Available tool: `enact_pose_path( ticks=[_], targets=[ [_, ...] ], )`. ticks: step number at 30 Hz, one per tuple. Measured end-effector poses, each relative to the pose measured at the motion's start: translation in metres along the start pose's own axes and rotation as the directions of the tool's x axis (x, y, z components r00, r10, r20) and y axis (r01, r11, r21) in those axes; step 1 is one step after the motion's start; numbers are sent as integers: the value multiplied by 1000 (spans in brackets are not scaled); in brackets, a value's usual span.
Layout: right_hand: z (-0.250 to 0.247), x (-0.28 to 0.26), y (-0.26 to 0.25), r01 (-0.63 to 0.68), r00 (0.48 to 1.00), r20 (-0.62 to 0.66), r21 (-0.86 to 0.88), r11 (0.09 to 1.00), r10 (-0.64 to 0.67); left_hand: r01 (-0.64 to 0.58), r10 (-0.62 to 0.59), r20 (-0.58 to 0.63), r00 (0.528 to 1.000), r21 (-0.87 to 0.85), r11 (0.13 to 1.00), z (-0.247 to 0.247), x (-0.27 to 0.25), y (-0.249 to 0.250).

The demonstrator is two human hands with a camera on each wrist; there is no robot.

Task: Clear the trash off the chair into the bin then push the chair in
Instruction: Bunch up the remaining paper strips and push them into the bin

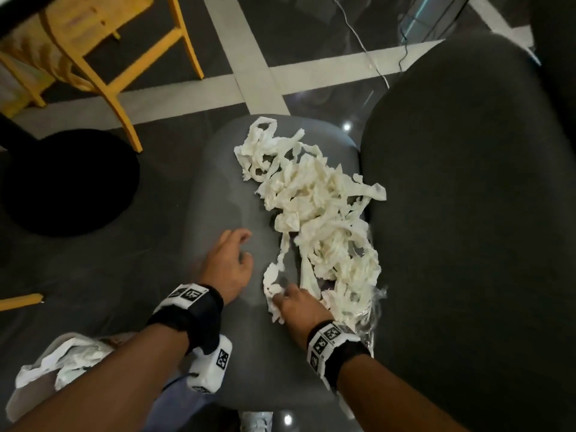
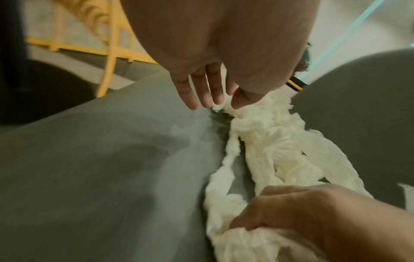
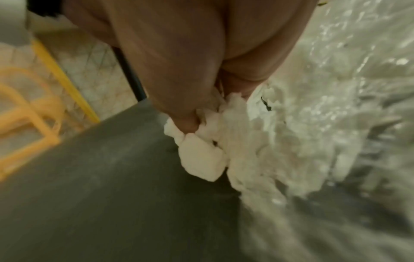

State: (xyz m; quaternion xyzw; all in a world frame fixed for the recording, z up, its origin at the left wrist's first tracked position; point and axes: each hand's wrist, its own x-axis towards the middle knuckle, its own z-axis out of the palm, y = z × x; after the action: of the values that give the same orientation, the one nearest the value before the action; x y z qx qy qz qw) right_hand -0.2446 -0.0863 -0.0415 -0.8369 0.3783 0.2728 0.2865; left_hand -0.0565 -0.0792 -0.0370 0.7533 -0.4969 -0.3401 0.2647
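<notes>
A long tangle of white tissue strips (image 1: 314, 210) lies on the grey chair seat (image 1: 215, 188), along the foot of the dark backrest (image 1: 467, 213). My right hand (image 1: 282, 296) grips the near end of the tissue; in the right wrist view its fingers (image 3: 190, 122) curl into the tissue strips (image 3: 241, 145). My left hand (image 1: 244, 246) hovers over bare seat just left of the pile, fingers loosely straight and holding nothing. The left wrist view shows the left hand's fingertips (image 2: 210, 102) beside the tissue strips (image 2: 268, 147). A bin with a white liner (image 1: 62, 363) stands at the lower left.
Crinkled clear plastic (image 1: 375, 307) lies under the near right part of the pile. A yellow wooden chair (image 1: 103, 57) stands at the upper left, with a black round table base (image 1: 68, 182) below it. A thin cable (image 1: 367, 54) runs over the dark tiled floor.
</notes>
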Motion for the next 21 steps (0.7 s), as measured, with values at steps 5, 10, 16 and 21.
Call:
enact_pose_path(
  ticks=[5,10,16,21],
  targets=[
    [-14,-5,-5,30,944,-324,268,963,61,-146,124,109,986,225,963,22,63,66],
    [-51,-12,13,9,753,-494,668,744,435,-60,12,151,988,319,946,39,106,61],
    [-80,-10,16,166,668,-506,816,554,545,-4,-2,27,1000,209,978,25,68,33],
    [-87,5,-11,255,719,-551,776,576,424,366,-300,221,928,-394,843,-1,1,17]
  ],
)
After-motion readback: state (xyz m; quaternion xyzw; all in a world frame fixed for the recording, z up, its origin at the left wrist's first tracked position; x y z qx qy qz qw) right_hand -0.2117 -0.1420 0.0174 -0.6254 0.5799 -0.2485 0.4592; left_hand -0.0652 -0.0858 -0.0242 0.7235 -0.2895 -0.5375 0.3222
